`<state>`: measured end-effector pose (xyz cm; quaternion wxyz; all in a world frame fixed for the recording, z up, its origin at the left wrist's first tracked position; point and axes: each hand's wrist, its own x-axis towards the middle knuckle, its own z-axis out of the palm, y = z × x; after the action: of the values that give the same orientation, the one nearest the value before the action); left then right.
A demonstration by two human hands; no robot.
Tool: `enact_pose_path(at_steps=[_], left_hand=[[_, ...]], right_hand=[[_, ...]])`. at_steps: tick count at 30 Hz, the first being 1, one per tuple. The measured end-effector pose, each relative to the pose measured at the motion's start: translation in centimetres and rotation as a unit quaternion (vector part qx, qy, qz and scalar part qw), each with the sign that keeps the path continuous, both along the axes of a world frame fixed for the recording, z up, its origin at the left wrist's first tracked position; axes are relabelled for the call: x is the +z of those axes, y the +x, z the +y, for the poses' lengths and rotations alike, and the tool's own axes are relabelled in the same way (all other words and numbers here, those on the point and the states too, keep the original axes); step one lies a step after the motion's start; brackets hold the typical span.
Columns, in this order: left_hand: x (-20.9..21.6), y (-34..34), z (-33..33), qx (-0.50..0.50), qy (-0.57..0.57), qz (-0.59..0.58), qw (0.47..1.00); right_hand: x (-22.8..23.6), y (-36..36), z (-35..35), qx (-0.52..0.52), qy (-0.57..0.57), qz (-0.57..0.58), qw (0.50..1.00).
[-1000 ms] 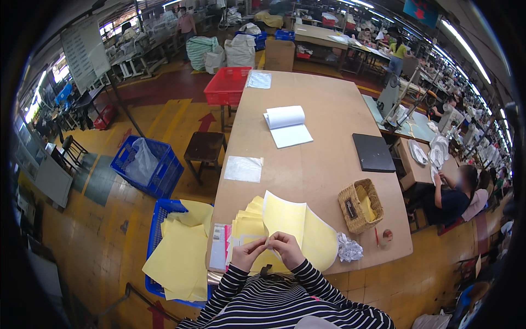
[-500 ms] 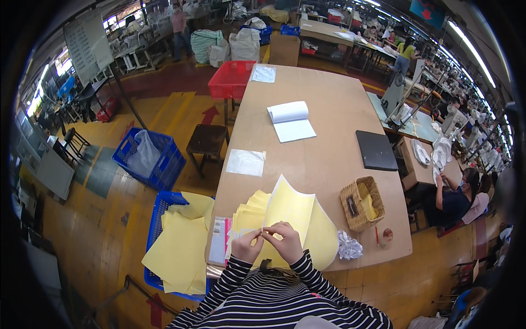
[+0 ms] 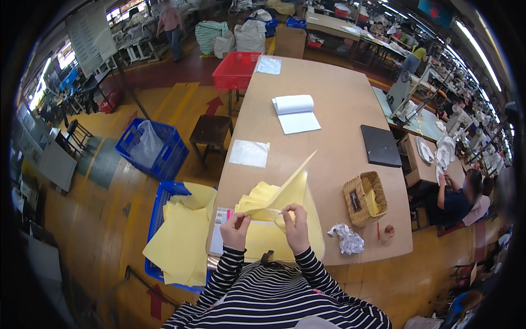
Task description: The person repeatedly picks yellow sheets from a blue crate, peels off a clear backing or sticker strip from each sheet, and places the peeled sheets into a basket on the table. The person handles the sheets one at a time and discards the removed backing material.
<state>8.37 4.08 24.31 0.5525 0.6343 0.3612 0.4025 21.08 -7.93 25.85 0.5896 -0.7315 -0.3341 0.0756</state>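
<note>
A large yellow sheet (image 3: 285,193) stands folded up above the table, its pointed corner rising toward the far right. My left hand (image 3: 235,231) pinches its near edge at the left. My right hand (image 3: 297,227) is closed at the sheet's near right, fingers curled on a yellow edge. Between the two hands runs a narrow white strip (image 3: 266,213); whether it is the sheet's underside or a separate backing I cannot tell. More yellow sheets (image 3: 260,192) lie fanned out just behind, and another yellow layer lies below my hands.
At my left, a blue crate (image 3: 155,219) holds loose yellow sheets (image 3: 178,238). A wicker basket (image 3: 356,205), crumpled paper (image 3: 348,239) and a small reddish object (image 3: 388,230) sit at right. Farther off are an open notebook (image 3: 296,114), a black flat case (image 3: 380,145) and a red crate (image 3: 233,71).
My hands have moved apart from a joint pinch. The yellow sheet has swung from lying spread on the right to standing folded up. The crumpled paper has spread slightly leftward.
</note>
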Motion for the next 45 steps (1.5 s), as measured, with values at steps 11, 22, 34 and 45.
enact_pose_path(at_steps=[11, 22, 34, 45], left_hand=[[0.4, -1.9, 3.2, 0.095, -0.289, -0.319, 0.898], [0.8, -0.7, -0.6, -0.055, -0.112, -0.044, 0.991], [2.5, -1.2, -1.8, -0.162, -0.041, -0.016, 0.986], [1.9, -1.2, -0.1, -0.102, -0.194, -0.071, 0.973]], right_hand=[[-0.7, 3.8, -1.1, -0.092, 0.302, 0.344, 0.885], [4.4, -0.4, 2.0, 0.055, -0.054, -0.187, 0.979], [3.3, -0.4, 2.8, 0.082, -0.009, -0.116, 0.990], [1.8, -2.2, 2.3, 0.135, 0.222, 0.385, 0.886]])
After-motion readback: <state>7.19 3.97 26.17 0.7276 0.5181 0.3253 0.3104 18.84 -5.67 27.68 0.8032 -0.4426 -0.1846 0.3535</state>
